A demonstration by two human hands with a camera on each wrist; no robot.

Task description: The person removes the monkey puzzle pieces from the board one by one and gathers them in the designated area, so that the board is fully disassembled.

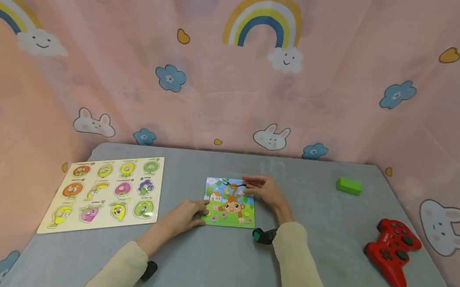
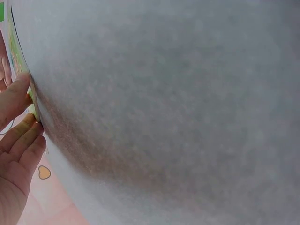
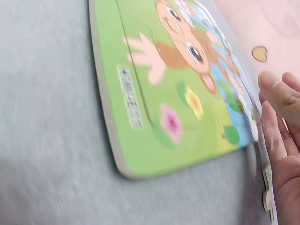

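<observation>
A square monkey jigsaw puzzle (image 1: 231, 209) lies flat at the middle of the grey table, its monkey picture facing up. My left hand (image 1: 186, 215) touches its left edge, thumb near the lower corner and the other fingers higher up. In the left wrist view only a thin sliver of the puzzle (image 2: 16, 54) shows beside that hand (image 2: 18, 159). At the upper right corner is my right hand (image 1: 266, 192), fingers extended over the border. The right wrist view has the puzzle (image 3: 178, 108) large and slightly blurred, with the right hand (image 3: 286, 126) alongside.
To the left lies a cream fruit-and-vegetable board (image 1: 106, 191) with several coloured pieces. A green block (image 1: 348, 186) sits at the back right, and a red game controller (image 1: 391, 252) near the right edge. Dark straps (image 1: 264, 236) are on both wrists. Patterned pink cloth (image 1: 216, 103) surrounds the table.
</observation>
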